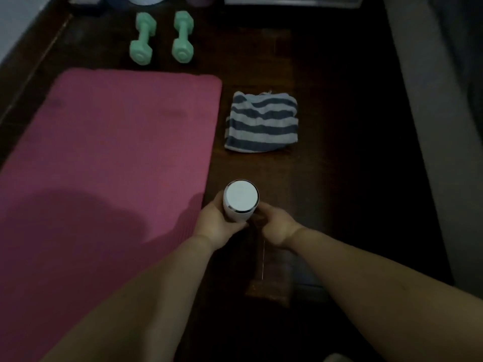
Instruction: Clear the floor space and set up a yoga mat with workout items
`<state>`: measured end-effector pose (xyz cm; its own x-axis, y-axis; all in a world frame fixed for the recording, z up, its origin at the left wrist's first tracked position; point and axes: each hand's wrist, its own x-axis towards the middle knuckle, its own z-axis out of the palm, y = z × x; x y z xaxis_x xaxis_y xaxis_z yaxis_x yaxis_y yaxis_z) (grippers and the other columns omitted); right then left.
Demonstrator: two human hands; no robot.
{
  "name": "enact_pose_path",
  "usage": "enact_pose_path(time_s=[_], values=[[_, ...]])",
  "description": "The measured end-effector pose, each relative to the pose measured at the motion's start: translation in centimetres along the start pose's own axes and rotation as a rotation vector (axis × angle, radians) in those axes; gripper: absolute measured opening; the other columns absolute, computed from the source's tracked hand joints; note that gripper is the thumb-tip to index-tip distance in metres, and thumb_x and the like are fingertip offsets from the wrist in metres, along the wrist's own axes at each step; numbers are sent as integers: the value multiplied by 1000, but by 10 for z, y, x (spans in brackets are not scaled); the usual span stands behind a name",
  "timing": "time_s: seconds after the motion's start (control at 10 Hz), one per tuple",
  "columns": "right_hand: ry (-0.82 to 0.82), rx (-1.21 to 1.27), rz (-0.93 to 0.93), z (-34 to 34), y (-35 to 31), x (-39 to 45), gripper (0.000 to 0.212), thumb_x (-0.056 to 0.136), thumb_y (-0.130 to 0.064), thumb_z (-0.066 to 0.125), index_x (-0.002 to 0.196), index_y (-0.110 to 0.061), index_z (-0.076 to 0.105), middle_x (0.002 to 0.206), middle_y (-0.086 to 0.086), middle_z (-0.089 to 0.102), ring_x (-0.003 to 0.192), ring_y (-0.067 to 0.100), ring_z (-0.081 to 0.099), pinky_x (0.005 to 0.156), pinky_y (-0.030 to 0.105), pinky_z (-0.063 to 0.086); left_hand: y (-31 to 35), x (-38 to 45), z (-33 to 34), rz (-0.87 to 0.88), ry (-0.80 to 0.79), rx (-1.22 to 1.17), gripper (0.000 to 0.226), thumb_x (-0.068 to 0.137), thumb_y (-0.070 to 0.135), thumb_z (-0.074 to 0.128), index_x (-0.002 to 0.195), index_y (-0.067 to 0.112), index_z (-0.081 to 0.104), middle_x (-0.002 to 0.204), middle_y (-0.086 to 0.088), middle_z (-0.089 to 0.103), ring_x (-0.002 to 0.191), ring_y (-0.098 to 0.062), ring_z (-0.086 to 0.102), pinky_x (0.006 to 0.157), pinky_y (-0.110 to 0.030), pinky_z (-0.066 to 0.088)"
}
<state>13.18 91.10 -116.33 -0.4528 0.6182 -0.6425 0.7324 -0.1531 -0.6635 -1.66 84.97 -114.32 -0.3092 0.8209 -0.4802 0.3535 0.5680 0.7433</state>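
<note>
A pink yoga mat lies unrolled on the dark wooden floor at the left. Two green dumbbells lie side by side just beyond its far edge. A folded blue-and-white striped towel rests on the floor to the right of the mat. Nearer to me stands a white bottle, upright, seen from above, just off the mat's right edge. My left hand wraps its left side and my right hand holds its right side low down.
A grey sofa or bed edge runs along the right. A wall and skirting border the left. Containers and a framed object stand at the far end of the floor. Bare floor lies between towel and sofa.
</note>
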Motion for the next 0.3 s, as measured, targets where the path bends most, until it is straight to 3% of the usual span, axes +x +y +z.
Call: enact_pose_path(time_s=[0.1, 0.2, 0.3], values=[[31, -18, -22, -3, 0, 12, 69, 91, -8, 49, 149, -36, 24, 147, 2, 43, 127, 22, 48, 89, 20, 39, -15, 24, 7, -31, 18, -76, 84, 66, 3, 83, 139, 15, 43, 132, -5, 57, 127, -22, 49, 109, -38, 39], [-8, -32, -9, -5, -6, 11, 73, 91, -6, 48, 150, -39, 18, 146, 4, 43, 121, 25, 52, 86, 24, 44, -16, 34, 3, -66, -13, -93, 84, 69, 0, 80, 142, 16, 40, 136, -5, 54, 129, -24, 47, 110, -43, 38], [-15, -56, 49, -10, -10, 13, 72, 91, -10, 50, 150, -38, 19, 150, 4, 38, 123, 25, 50, 92, 29, 48, -14, 34, -1, -107, -34, -14, 83, 75, 1, 75, 145, 20, 34, 139, -4, 51, 130, -26, 47, 108, -46, 39]])
